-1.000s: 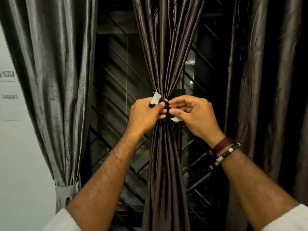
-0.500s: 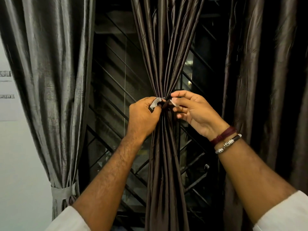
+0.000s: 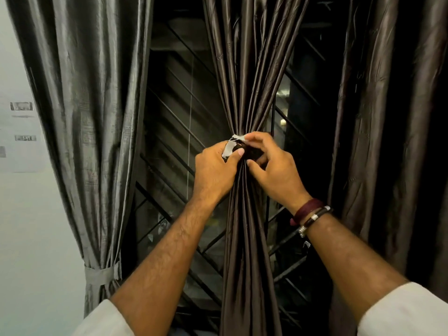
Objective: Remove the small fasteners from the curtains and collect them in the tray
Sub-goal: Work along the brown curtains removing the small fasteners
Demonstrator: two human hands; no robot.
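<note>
Right now both hands are at the pinched middle of the dark brown curtain [image 3: 244,226], where the folds are bunched tight. The left hand [image 3: 213,173] pinches a pale grey cloth strip [image 3: 228,149] between thumb and fingers. The right hand [image 3: 271,166] has its fingers curled, and its fingertips [image 3: 249,138] pinch the top end of the same strip. This strip looks like the fastener that ties the curtain. It seems very light and floppy, with loose threads at the edge, so it could fray or tear if yanked. The best place to hold is probably the free ends, pulling gently to loosen it. The shiny curtain looks slippery and soft. No tray is in view. Another grey tie [image 3: 101,275] wraps the lighter grey curtain [image 3: 84,105] on the left.
</note>
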